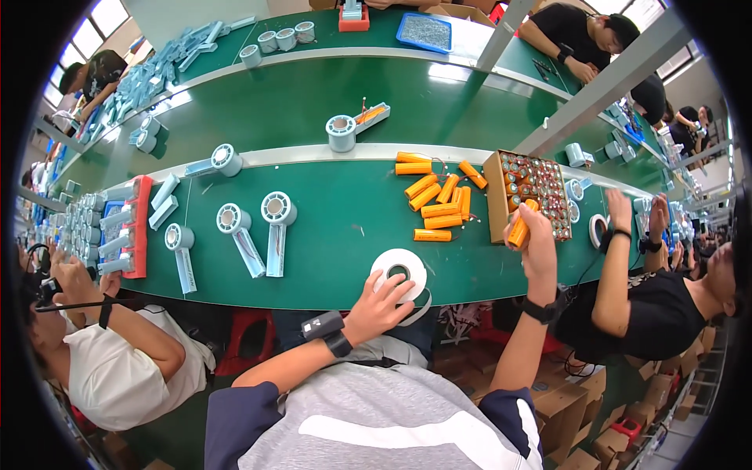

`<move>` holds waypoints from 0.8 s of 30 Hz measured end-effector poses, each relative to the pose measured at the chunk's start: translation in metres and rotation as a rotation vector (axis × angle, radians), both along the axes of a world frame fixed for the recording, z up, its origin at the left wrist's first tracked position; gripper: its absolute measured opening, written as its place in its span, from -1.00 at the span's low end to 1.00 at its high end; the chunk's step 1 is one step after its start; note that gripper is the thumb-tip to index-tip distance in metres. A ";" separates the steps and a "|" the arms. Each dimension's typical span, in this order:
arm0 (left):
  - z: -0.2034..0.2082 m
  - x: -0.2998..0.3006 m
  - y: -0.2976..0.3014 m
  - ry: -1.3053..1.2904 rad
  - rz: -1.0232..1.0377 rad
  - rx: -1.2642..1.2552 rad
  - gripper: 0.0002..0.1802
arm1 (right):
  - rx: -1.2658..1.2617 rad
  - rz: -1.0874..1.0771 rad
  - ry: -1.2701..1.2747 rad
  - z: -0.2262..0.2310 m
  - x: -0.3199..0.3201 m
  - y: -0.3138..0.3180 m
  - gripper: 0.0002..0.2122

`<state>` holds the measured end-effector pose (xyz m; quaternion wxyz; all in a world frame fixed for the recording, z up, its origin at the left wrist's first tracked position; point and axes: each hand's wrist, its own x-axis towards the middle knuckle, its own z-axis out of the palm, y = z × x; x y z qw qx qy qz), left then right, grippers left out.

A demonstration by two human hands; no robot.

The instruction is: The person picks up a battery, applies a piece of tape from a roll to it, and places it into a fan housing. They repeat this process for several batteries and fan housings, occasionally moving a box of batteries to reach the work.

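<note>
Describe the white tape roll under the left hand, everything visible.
The tape roll is a wide white ring with a dark round hole at its centre, lying flat on the green table near its front edge. It looks like smooth paper or plastic tape. A loose strip trails off its lower right side over the table edge. The left hand rests on its near side, fingers spread over the ring. Nothing else touches it; the orange cells lie apart, further back.

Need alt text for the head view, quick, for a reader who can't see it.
The person's left hand rests on a white tape roll at a green workbench; the right hand holds orange cylindrical cells beside a cardboard box of cells.
</note>
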<state>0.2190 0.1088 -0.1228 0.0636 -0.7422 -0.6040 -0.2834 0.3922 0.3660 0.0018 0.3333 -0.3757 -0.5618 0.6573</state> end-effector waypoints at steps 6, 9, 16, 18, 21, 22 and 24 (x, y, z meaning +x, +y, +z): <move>0.049 -0.009 0.043 -0.309 -0.116 0.049 -0.77 | 0.063 0.031 -0.308 0.032 0.038 0.036 -0.79; 0.063 -0.006 0.086 -0.359 -0.108 -0.038 -0.73 | 0.133 -0.026 -0.330 0.041 0.058 0.044 -0.84; 0.056 0.011 0.012 -0.288 -0.011 -0.112 -0.77 | 0.325 0.237 -0.550 0.006 0.035 -0.037 -0.77; 0.048 0.026 -0.009 -0.313 0.017 -0.208 -0.77 | 0.458 0.397 -0.596 -0.022 0.006 -0.056 -0.71; 0.040 0.050 -0.015 -0.374 0.113 -0.342 -0.74 | 0.494 0.566 -0.673 -0.046 -0.048 -0.068 -0.64; 0.035 0.055 -0.005 -0.314 0.185 -0.361 -0.73 | 0.491 0.568 -0.673 -0.055 -0.056 -0.071 -0.64; 0.026 0.057 0.010 -0.189 0.341 -0.383 -0.71 | 0.549 0.652 -0.752 -0.075 -0.071 -0.071 -0.60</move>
